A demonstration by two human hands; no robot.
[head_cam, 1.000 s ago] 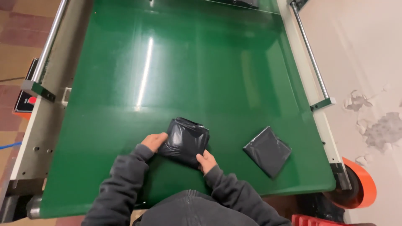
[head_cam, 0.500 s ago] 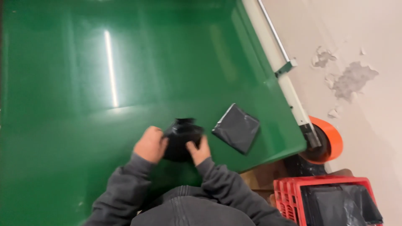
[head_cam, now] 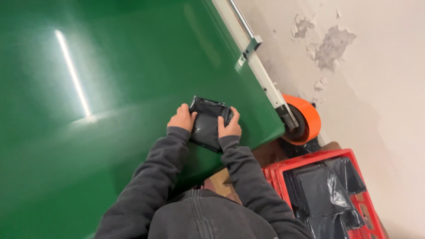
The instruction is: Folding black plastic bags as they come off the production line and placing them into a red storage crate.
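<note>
Two hands on one black pouch [head_cam: 208,121], gripped from either side above the green belt [head_cam: 110,88], near its right edge. Left hand [head_cam: 181,119] clamped on the pouch's left edge, fingers curled and pressed against the glossy plastic. Right hand [head_cam: 230,126] closed on the right edge, thumb on top, fingers [head_cam: 233,116] wrapped over the upper corner. Pouch tilted, crumpled, shiny; cannot tell whether touching the belt or just above it. Dark grey sleeves [head_cam: 155,177] reaching up from the bottom of the view. A bright streak of light reflected on the belt at left. White metal rail [head_cam: 259,75] along the belt's right side, ending at an orange roller [head_cam: 307,117] beside the belt's corner. Red crate [head_cam: 345,199] on the floor at lower right, well apart from the hands, holding more black pouches [head_cam: 321,186]. Pale wall [head_cam: 376,66] at right with patches of peeled paint.
</note>
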